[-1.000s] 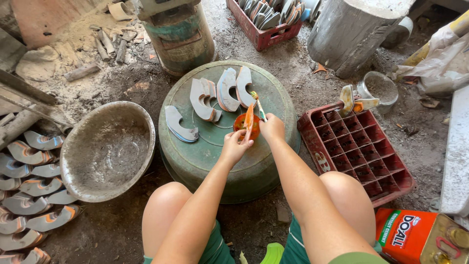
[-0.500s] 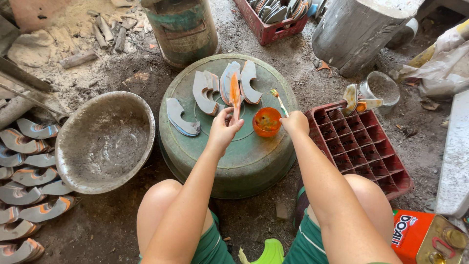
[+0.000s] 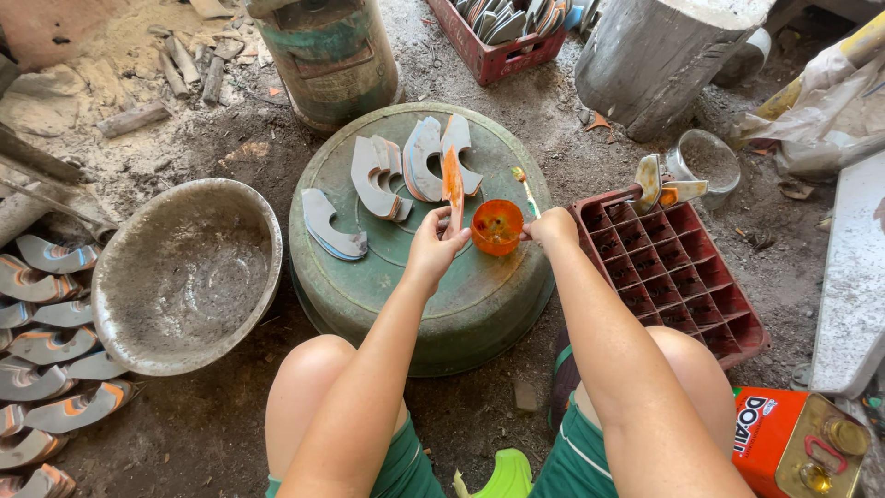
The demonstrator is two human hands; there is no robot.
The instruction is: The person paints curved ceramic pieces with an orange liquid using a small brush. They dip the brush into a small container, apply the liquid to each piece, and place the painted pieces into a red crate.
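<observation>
- Left hand: fingers closed on the lower end of a curved piece with an orange face, held upright on edge just above the upturned green tub. The piece stands at about 12 o'clock from the hand, near the tub's centre.
- Right hand: fingers pinched together on a thin brush, whose tip points toward 11 o'clock. The hand sits just at 3 o'clock of a small orange cup; whether it also touches the cup cannot be told.
- Orange cup: stands on the tub top between the two hands, holding an orange liquid, judged to be glue or paint.
- Grey curved pieces: several lie flat on the tub at 10 to 12 o'clock of the left hand; one more lies apart at 9 o'clock. Their upper faces show grey, so they are judged uncoated.
- Progress: the held piece appears coated along its visible face; the pieces on the tub are judged as work left.
- Stock on the ground: many like pieces, some with orange, lie at the far 8 to 9 o'clock edge, beside a dusty metal basin.
- Red crate: at 3 o'clock of the tub, compartments bare.
</observation>
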